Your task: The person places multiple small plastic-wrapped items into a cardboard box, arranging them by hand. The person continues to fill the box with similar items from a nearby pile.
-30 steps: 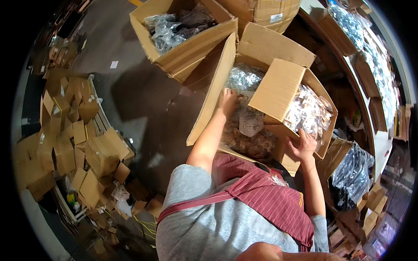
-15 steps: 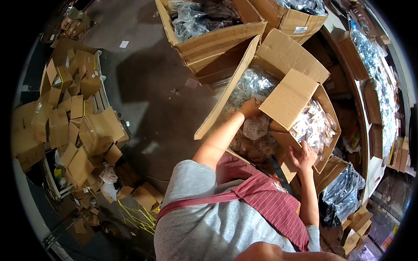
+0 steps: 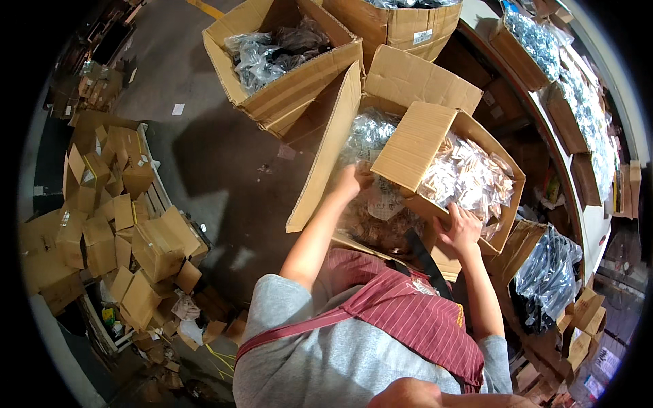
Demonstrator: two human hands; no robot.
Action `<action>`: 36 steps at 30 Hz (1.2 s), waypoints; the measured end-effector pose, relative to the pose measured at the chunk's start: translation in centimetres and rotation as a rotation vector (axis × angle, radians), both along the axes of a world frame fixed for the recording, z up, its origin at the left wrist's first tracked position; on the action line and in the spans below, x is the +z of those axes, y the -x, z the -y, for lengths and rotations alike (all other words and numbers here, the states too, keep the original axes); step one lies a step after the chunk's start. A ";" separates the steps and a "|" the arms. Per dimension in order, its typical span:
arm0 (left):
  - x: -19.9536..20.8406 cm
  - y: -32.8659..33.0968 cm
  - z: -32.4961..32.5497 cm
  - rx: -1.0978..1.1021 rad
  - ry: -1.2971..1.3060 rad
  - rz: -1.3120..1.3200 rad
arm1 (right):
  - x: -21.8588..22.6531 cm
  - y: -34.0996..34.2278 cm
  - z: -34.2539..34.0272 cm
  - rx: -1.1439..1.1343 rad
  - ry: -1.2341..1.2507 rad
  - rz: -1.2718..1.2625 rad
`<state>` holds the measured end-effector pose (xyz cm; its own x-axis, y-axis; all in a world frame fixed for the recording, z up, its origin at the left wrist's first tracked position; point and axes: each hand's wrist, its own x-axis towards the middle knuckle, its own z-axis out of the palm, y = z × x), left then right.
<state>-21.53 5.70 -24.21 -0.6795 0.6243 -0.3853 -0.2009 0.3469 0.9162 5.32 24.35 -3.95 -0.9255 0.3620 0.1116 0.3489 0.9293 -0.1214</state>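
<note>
My right hand (image 3: pixel 460 228) grips the near rim of a small open cardboard box (image 3: pixel 503 234), fingers over the edge and thumb outside. The box holds many small clear packets (image 3: pixel 469 173) with copper-coloured pieces. Its flap (image 3: pixel 413 145) juts out to the left. It rests tilted over the right part of a larger open carton (image 3: pixel 324 149). Inside that carton lie clear plastic bags (image 3: pixel 371 132) with silvery and brownish contents. My left hand (image 3: pixel 352 179) is over these bags, beside the flap's left corner. Its fingers are curled, and what they hold is hidden.
Two big cartons with bagged goods, one open (image 3: pixel 292 88) and one behind it (image 3: pixel 422 30), stand at the far side. A bench (image 3: pixel 544 122) with boxes of shiny packets curves along the right. Heaped cardboard boxes (image 3: pixel 160 248) fill the left. A dark-bagged bundle (image 3: pixel 547 279) lies near right.
My left hand has moved left with its arm. My right hand has closed over the small box's rim, and more of its packets show. The whole view has shifted a little.
</note>
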 end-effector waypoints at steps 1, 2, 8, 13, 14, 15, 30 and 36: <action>2.3 -0.8 -1.6 -0.102 -0.037 0.067 | -0.2 -0.4 0.0 -0.028 0.008 0.004; 1.7 -1.4 -2.7 -0.170 -0.060 -0.165 | 0.1 -0.1 0.3 -0.022 0.014 0.000; 1.8 -3.7 -7.2 -0.288 -0.247 -0.871 | 0.9 -0.2 -0.1 -0.008 0.035 0.045; 10.0 -4.0 -3.0 -0.169 0.265 -0.161 | 0.4 -1.4 -0.5 -0.058 0.065 0.040; 9.6 -3.3 -1.3 0.001 0.279 -0.282 | 0.6 -1.0 -0.3 -0.050 0.070 0.063; 9.0 -2.6 0.2 0.167 0.295 -0.399 | 0.8 -0.7 0.0 -0.048 0.074 0.091; 27.2 -6.6 -5.4 0.178 -0.670 0.307 | 1.0 0.2 0.8 -0.017 0.114 0.302; 26.2 -9.1 -11.2 -0.234 -0.188 -0.754 | 0.5 0.1 1.0 -0.040 0.100 0.323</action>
